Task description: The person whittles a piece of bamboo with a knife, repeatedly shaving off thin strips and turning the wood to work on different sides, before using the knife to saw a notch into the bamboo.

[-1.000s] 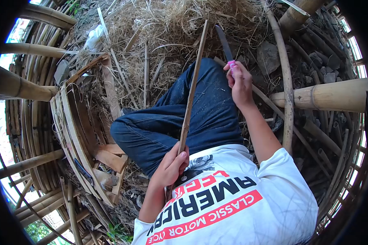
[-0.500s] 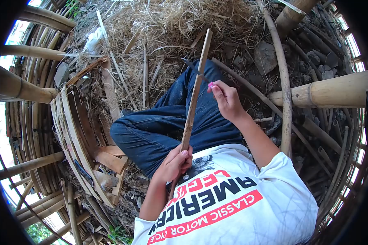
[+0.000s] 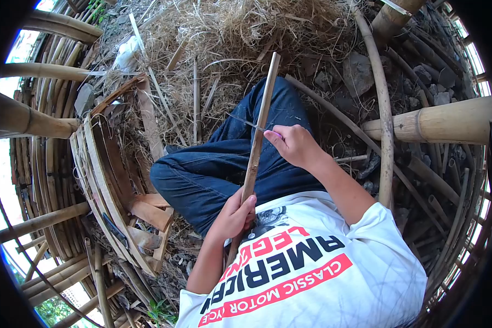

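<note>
A long, narrow bamboo strip (image 3: 263, 109) slants upward from my lap, its far end near the straw. My left hand (image 3: 234, 214) is wrapped round its lower part, close to my shirt. In my right hand (image 3: 295, 145) is the handle of a knife (image 3: 247, 123), of which a bit of purple-pink shows at my fingers. The thin blade crosses the strip about halfway up and points to the left. Whether its edge touches the strip or cuts into it, I cannot tell.
Dry shavings (image 3: 224, 38) cover the ground ahead. A curved bamboo frame (image 3: 101, 191) lies at the left, with a dark-handled tool (image 3: 113, 228) on it. Thick bamboo poles (image 3: 437, 121) and a long stick (image 3: 385, 115) are at the right, with stones around them.
My right hand and the knife have moved down along the strip, toward my body. The far end of the strip is slightly lower, and my left hand still holds it.
</note>
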Motion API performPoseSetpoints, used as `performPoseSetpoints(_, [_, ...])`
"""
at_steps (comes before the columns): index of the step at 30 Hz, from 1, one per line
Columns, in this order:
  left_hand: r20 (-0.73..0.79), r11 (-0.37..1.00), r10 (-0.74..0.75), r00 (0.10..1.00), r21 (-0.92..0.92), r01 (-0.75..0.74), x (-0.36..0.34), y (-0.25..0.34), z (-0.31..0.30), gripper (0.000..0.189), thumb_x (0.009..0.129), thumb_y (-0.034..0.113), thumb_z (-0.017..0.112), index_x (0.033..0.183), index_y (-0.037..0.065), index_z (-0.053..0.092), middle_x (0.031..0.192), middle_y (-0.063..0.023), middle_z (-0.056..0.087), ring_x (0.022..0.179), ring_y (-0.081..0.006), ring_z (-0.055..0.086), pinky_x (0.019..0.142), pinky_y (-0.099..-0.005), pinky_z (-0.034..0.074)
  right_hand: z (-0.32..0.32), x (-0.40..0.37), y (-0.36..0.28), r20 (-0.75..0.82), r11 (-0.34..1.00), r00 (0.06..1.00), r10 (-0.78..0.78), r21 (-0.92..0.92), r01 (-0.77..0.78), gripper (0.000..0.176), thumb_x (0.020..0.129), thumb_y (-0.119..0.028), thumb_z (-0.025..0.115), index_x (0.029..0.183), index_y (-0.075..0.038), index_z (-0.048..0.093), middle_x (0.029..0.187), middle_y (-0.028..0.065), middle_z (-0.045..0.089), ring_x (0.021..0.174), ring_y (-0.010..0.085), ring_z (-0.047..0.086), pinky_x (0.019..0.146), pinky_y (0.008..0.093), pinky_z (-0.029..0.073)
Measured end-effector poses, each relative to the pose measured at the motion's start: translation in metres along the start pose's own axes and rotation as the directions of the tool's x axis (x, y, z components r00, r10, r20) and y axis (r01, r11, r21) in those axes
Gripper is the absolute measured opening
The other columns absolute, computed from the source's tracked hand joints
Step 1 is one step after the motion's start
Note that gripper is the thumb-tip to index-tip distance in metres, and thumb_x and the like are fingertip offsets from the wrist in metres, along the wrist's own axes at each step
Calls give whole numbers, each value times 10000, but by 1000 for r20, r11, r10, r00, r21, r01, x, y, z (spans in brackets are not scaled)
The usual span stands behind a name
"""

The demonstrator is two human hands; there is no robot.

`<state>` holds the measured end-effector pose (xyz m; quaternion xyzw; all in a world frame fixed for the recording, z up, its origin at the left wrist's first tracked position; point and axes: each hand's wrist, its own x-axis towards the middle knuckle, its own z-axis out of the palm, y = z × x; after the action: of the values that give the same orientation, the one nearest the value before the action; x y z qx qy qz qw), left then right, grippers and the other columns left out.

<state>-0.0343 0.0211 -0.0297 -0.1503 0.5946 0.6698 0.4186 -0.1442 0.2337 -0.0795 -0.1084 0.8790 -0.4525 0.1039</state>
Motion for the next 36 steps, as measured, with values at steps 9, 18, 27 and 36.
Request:
performPoseSetpoints(9, [-155,912,93,983,411,-22,5,-9,7,182,1005,218,428,960,43,452,651,1,443,544,-84,442,476,-255,384,-7,3,0,236,961,932,275,-90,-261,595,959,-470,446,676,22,627,740,275,627,760,455,609,698,480,497])
performPoseSetpoints(18, [-208,827,155,966,562,-12,6,-10,7,199,993,202,444,947,9,459,652,-56,504,577,-134,503,540,-315,418,1,8,10,242,945,913,327,-66,-321,619,958,-484,442,683,40,625,730,294,614,751,459,613,682,482,488])
performPoseSetpoints(27, [-206,851,180,962,523,-47,9,-10,6,200,991,195,444,969,-2,467,667,-54,507,588,-129,500,550,-309,424,-3,5,22,264,952,925,272,65,-298,601,962,-452,472,683,63,606,647,271,575,614,426,567,592,426,451])
performPoseSetpoints(36, [-158,950,77,984,312,-25,12,-6,3,177,1000,196,436,934,33,455,660,3,453,572,-77,452,510,-254,395,1,9,28,279,945,919,280,88,-315,612,972,-444,474,661,75,568,549,217,511,498,293,465,554,398,425])
